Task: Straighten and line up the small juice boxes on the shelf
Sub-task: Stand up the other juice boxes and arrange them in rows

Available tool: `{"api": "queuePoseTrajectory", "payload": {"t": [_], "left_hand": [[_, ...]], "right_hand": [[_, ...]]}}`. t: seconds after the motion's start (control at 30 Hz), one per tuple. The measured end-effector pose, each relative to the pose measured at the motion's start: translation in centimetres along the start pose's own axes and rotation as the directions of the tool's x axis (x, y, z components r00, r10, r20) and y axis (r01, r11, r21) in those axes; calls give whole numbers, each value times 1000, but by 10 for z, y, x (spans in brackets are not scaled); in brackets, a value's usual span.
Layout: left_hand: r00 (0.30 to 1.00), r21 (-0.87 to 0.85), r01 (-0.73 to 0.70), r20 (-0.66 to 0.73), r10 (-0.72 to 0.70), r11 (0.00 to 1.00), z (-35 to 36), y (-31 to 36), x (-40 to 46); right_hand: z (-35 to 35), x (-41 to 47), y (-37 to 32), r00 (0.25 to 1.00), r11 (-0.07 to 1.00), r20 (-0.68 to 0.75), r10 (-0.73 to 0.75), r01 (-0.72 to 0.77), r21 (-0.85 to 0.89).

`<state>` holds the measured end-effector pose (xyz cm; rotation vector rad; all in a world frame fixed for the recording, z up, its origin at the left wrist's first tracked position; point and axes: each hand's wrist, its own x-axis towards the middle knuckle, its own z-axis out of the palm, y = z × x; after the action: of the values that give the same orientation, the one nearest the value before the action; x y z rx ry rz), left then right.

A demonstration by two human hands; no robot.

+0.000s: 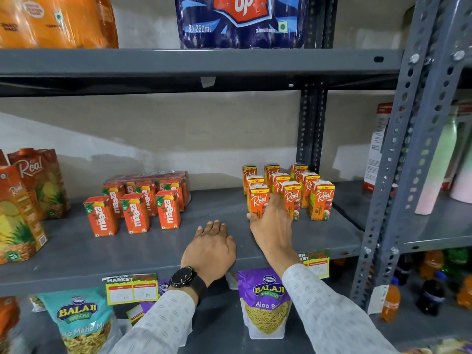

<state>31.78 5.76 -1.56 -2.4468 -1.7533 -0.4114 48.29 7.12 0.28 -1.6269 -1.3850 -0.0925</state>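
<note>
1. My right hand [272,226] is reaching to the Real juice boxes [288,190] at the right of the shelf [153,249]. Its fingers [274,200] are spread a little, the thumb touching the bottom of the front left box [258,200] and the others going between it and the next box; whether they really close on it I cannot tell.
2. My left hand [209,247] lies flat and open on the shelf, with nothing in it.
3. I think the front left box stands a bit ahead and turned. To do it well, I should push it gently at the base until its face matches the neighbours, because such a light box can fall easily.
4. The boxes stand close in about three columns, so my fingers can knock the ones behind.
5. The Maaza boxes [135,210] stand well apart at the left, also not quite even. The big pineapple cartons [23,200] at the far left are not in my way.
</note>
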Motion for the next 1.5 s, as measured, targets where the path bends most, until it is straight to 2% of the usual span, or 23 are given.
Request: {"api": "queuePoseTrajectory", "payload": {"t": [0.27,0.47,0.57,0.7,0.83,0.87,0.93,1.0,1.07,1.13,1.2,1.37,1.5], "left_hand": [[1000,-5,6,4,-6,1000,-2,1,0],[1000,-6,5,-9,-5,1000,-2,0,-1],[1000,-26,3,-14,-3,1000,-2,0,-1],[996,-130,38,82,-27,991,-12,-2,1],[995,-335,102,30,-98,937,-35,3,14],[994,-420,107,18,-109,901,-38,8,19],[989,-641,142,69,-127,754,-43,20,31],[983,-760,182,124,-137,624,-42,29,44],[978,-779,203,134,-158,593,-36,35,54],[979,-803,193,120,-163,563,-34,40,58],[984,-840,158,88,-157,519,-33,46,59],[976,-882,151,61,-211,446,-23,58,70],[971,-875,159,55,-233,457,-21,72,78]], "right_hand": [[0,0,0,1000,1000,11,13,-13,22],[-8,-7,-1,996,990,-94,-4,17,137],[-25,-17,4,984,980,-156,-91,116,161],[-66,-13,30,965,953,-182,-187,223,205],[-103,14,69,970,973,-221,-104,145,182],[-109,21,76,977,981,-205,-53,89,174],[-110,33,86,991,983,-116,66,-45,180],[-106,43,93,986,959,12,167,-166,232],[-103,53,103,957,919,131,261,-287,268],[-101,64,112,930,880,191,313,-360,311],[-98,71,118,928,867,211,307,-364,341],[-91,81,121,933,898,223,284,-340,279],[-88,83,120,931,895,272,244,-324,307]]}}
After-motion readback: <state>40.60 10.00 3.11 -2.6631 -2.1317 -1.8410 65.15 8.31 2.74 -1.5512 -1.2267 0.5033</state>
